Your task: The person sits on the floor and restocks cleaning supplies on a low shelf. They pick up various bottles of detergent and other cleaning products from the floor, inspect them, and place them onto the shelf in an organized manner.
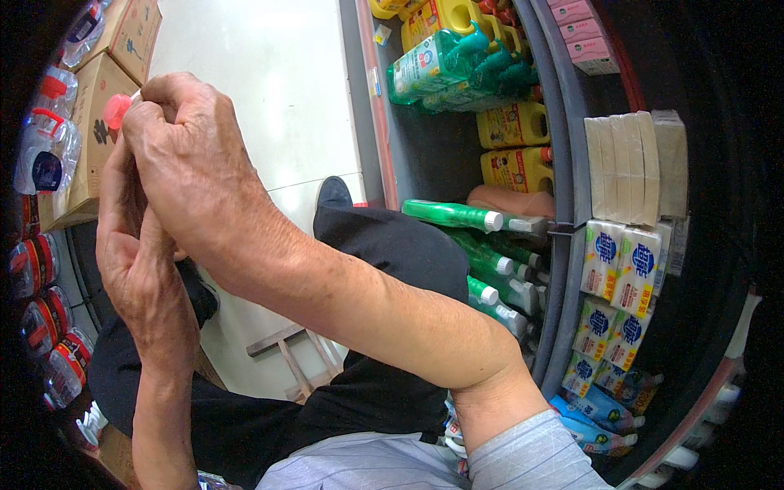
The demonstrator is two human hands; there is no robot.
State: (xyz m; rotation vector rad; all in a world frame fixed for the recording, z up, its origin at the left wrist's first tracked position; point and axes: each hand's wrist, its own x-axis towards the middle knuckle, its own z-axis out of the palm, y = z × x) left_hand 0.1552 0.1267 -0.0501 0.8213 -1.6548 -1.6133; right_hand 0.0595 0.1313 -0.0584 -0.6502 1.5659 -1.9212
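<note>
Both my hands are raised together at the upper left in the head view. My right hand (190,141) is bent over the top, its fingers curled by a small pink-red cap (117,111). Below it, my left hand (138,263) reaches up, palm turned toward the cap, its fingertips hidden behind my right hand. Whatever the cap belongs to is mostly hidden by the hands. Behind it stands a cardboard box (92,141). I cannot tell which hand holds the capped thing.
Shelves at right hold green detergent bottles (429,67), yellow jugs (511,125), green bottles with white caps (450,214) and wrapped soap packs (637,260). Clear plastic jugs (49,153) line the left. A wooden stool (294,358) stands on the pale floor beneath me.
</note>
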